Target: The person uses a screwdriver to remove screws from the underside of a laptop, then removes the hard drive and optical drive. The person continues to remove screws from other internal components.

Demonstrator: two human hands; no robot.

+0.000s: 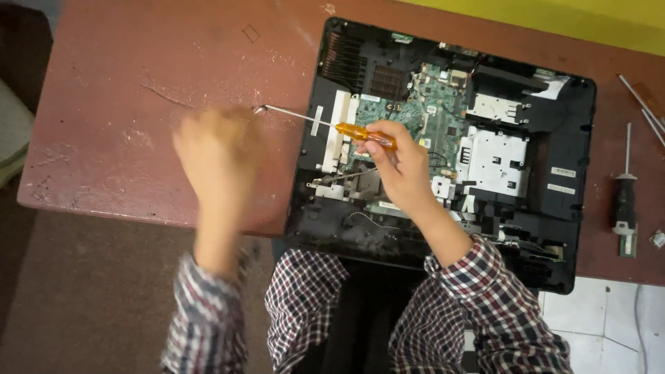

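A person seated at a reddish tabletop (104,138) works on an opened computer (443,152) lying face down, its back cover off and its green circuit board (436,118) exposed. The right hand (402,166) is closed around the orange handle of a screwdriver (364,134), which lies nearly level above the computer's left part, its thin metal shaft pointing away to the left so the tip hangs over bare tabletop. This looks like a pause between screws; any further turning would call for swinging the tip back down onto a screw head. The left hand (218,156) is raised over the tabletop, left of the tip, blurred, so its grip cannot be told. A black-handled screwdriver (625,197) lies far right.
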